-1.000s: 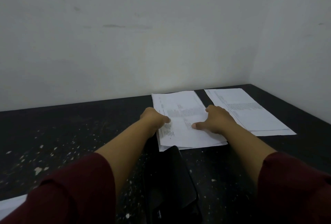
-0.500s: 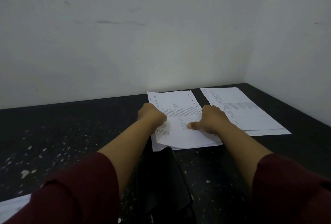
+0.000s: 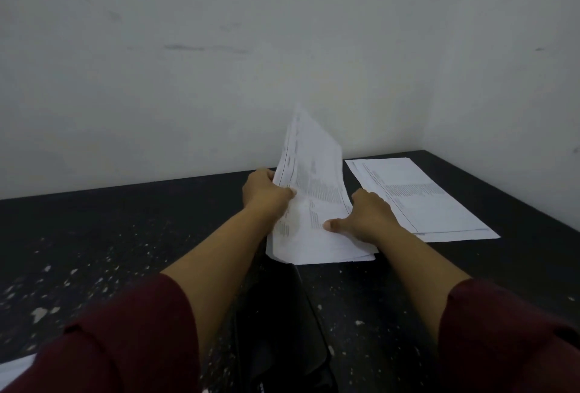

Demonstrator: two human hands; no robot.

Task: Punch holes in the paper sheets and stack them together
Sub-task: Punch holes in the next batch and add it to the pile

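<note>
A printed white paper sheet (image 3: 314,172) is tilted up off the middle pile, its far end raised against the wall. My left hand (image 3: 266,193) pinches its left edge. My right hand (image 3: 365,218) lies on the right side of the middle pile of sheets (image 3: 329,251), thumb pressed on the paper. A black hole punch (image 3: 282,323) sits on the table between my forearms, near me; its front end is partly under the pile's near edge.
A second pile of printed sheets (image 3: 423,201) lies flat to the right, near the corner of the walls. The table (image 3: 110,235) is black with white flecks. A white paper corner (image 3: 15,367) shows at the bottom left.
My left hand has lifted the top sheet; it was flat on the pile and now stands tilted up. My right hand stays pressing on the pile.
</note>
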